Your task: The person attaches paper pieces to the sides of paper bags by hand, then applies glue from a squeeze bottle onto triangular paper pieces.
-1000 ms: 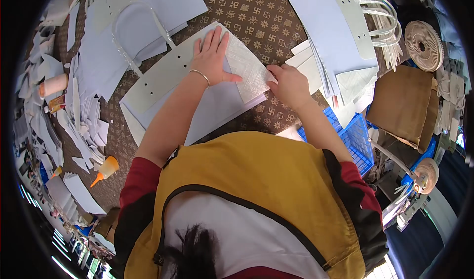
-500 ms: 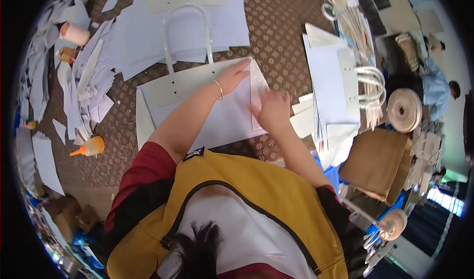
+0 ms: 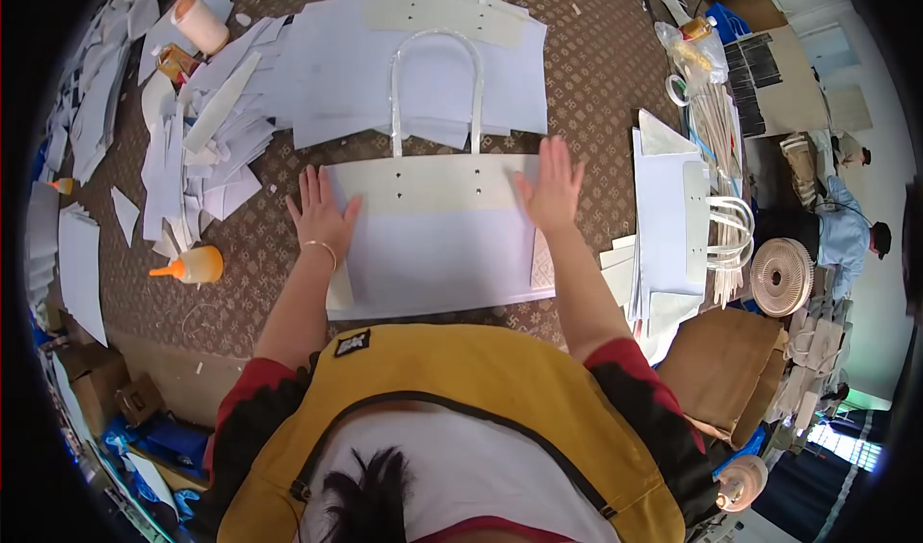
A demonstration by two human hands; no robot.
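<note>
A white paper bag piece [image 3: 437, 254] lies flat on the patterned table in front of me. A cream strip [image 3: 437, 182] with small dark rivets runs along its upper edge, and a looped white rope handle [image 3: 395, 96] rises from it. My left hand [image 3: 324, 218] rests open at the bag's upper left edge, fingers stretched and spread. On the opposite side, my right hand [image 3: 552, 189] lies open on the upper right corner, fingers pointing away from me. Neither hand is wrapped around anything. The lower right side flap shows partly beside my right wrist.
Stacked white sheets [image 3: 336, 72] lie beyond the bag. Paper offcuts [image 3: 207, 149], a thread spool [image 3: 200, 25] and an orange-tipped glue bottle [image 3: 199, 265] are at left. Finished-looking bags [image 3: 663, 216] with handles, a cardboard box [image 3: 721, 370] and a person [image 3: 841, 235] are at right.
My left hand has moved from the bag's right side to its left edge. My right hand has shifted up along the right edge. The bag now lies straighter before me.
</note>
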